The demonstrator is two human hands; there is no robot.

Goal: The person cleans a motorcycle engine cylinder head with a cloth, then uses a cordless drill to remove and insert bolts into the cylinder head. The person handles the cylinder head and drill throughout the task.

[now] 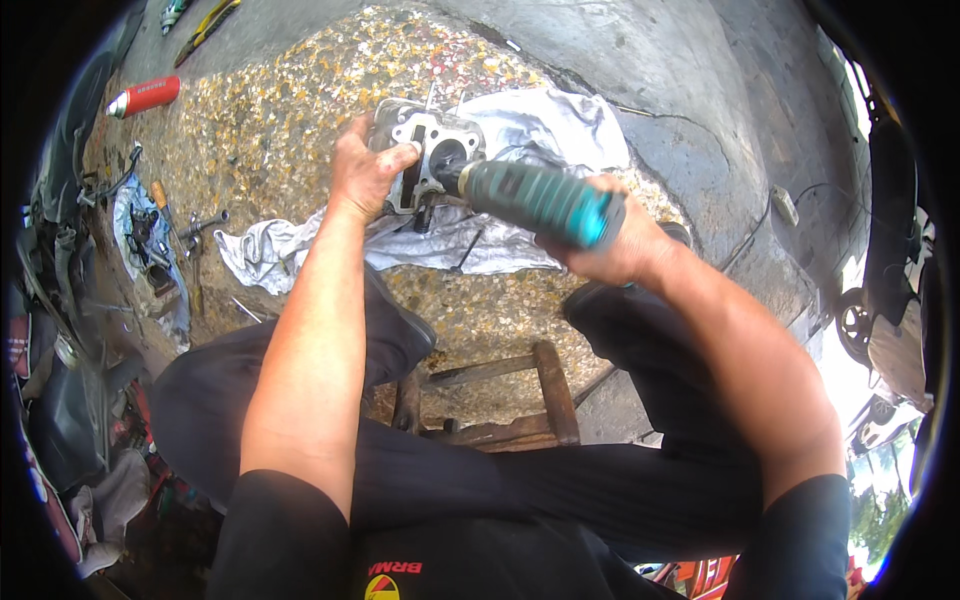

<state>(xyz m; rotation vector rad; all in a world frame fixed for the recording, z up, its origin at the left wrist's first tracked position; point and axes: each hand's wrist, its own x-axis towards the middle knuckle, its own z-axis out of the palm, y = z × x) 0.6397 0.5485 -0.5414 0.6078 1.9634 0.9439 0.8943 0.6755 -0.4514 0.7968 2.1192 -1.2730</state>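
Note:
My left hand (368,170) grips the left side of a grey metal engine cylinder head (408,130), its thumb pressed on the flat face. In my right hand (632,245) is a teal and black power drill (540,200), slightly blurred. The drill points left, and its front end reaches the dark round hollow in the cylinder head. I cannot make out the bit's tip. Under the cylinder head lies a crumpled white cloth (575,130), spread over the speckled ground. Thin metal studs stick up at the cylinder head's far side.
A red spray can (150,95) lies at the far left, below yellow-handled pliers (208,32). Several tools lie on and beside a blue rag (133,215) at the left. A low wooden stool (556,390) stands between my legs. Dark motorcycle parts (70,420) crowd the left edge.

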